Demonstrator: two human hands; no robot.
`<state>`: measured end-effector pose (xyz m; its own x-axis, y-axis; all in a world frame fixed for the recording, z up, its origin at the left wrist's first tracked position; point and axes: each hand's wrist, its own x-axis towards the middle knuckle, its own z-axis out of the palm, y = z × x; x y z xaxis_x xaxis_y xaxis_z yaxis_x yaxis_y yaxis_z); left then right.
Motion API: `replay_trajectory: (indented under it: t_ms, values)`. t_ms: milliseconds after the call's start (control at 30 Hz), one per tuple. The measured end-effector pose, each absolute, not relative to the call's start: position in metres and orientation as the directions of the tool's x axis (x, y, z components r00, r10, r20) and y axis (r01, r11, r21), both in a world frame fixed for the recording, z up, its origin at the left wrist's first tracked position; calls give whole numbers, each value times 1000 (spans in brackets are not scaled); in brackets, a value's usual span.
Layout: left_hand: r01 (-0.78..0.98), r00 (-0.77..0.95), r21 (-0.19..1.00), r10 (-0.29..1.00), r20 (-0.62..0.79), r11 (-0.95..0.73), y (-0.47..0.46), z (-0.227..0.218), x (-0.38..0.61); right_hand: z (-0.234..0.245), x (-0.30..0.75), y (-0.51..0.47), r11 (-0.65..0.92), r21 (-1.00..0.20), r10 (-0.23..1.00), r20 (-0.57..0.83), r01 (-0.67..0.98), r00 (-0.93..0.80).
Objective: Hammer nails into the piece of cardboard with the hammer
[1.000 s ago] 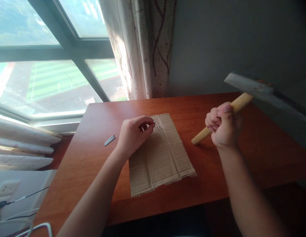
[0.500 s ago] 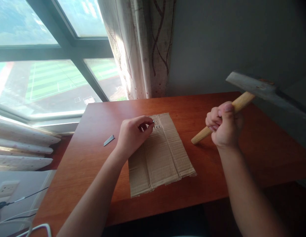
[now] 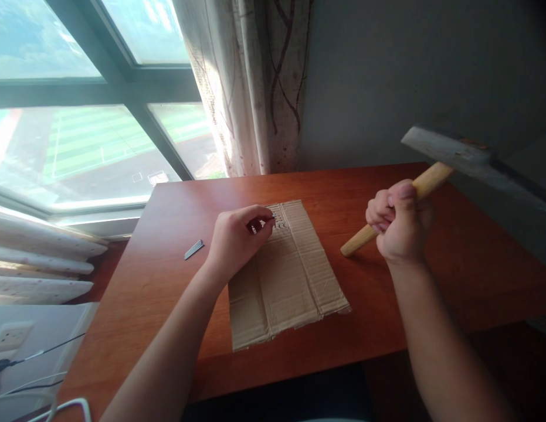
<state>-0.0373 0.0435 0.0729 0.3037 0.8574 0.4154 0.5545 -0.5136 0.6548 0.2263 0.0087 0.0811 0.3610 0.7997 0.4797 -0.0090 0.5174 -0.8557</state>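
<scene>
A hammer [image 3: 457, 151] with a pale wooden handle is gripped in my right hand [image 3: 399, 220], raised over the right side of the table. Its metal head points up and away, beyond my fist. My left hand [image 3: 243, 239] rests at the far end of a cardboard sheet [image 3: 290, 281], thumb and forefinger pinched on a small nail [image 3: 273, 216], mostly hidden by the fingertips. Beside these fingertips, several small nail heads or holes dot the cardboard. To the left of that hand lies a small bundle of nails [image 3: 194, 249].
The cardboard lies on a reddish-brown wooden table [image 3: 162, 299]. Behind it are a patterned curtain [image 3: 255, 88] and a grey wall [image 3: 365, 82]. A window [image 3: 88, 140] is at the left, with a wall socket [image 3: 13, 337] and cables [image 3: 44, 351] below.
Almost nothing differs. The hammer's head has shifted very slightly left and up; both hands keep their holds and the cardboard stays in place.
</scene>
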Motion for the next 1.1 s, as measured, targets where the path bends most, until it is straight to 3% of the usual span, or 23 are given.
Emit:
replay_trajectory:
  t_ms: [800,967,1100]
  values:
    - [555,324,638,845,425,-533,45,71,-37,83,224,11,512,-859,809,482,0,337]
    - [532,310,661,848,429,-529,44,70,-37,83,222,16,328,-934,898,355,141,261]
    - [524,300,675,854,425,-520,44,69,-38,83,221,14,123,-917,987,153,380,51]
